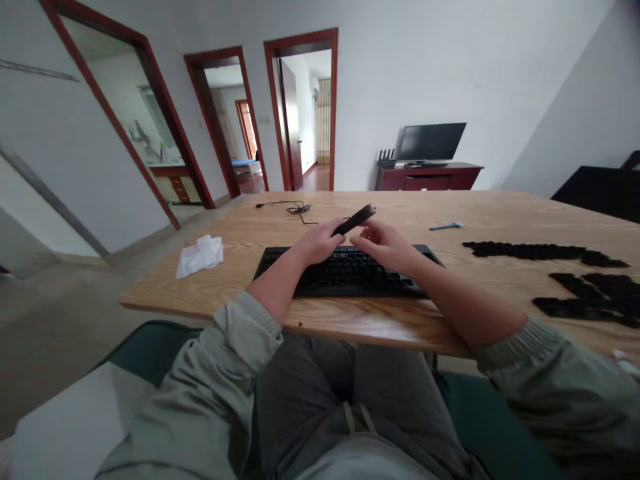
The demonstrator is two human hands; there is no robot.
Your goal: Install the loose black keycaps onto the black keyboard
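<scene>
My left hand [320, 242] is closed around a black brush [356, 219], whose bristle end points up and to the right. My right hand [384, 245] is beside that end, its fingers bent and its thumb apart from them; whether the fingertips touch the brush is hard to tell. Below both hands lies a black keyboard [350, 291], partly covered by them and the forearms. To the right, several small black pieces that look like keycaps [530, 251] are laid out in rows, with another group [590, 293] nearer to me.
A crumpled white tissue [201, 256] lies on the wooden table [240, 267] at the left. Behind the keyboard is a coiled black cable [299, 209]. A blue brush-like tool [447, 227] rests farther back on the right. A television [432, 142] stands beyond the table.
</scene>
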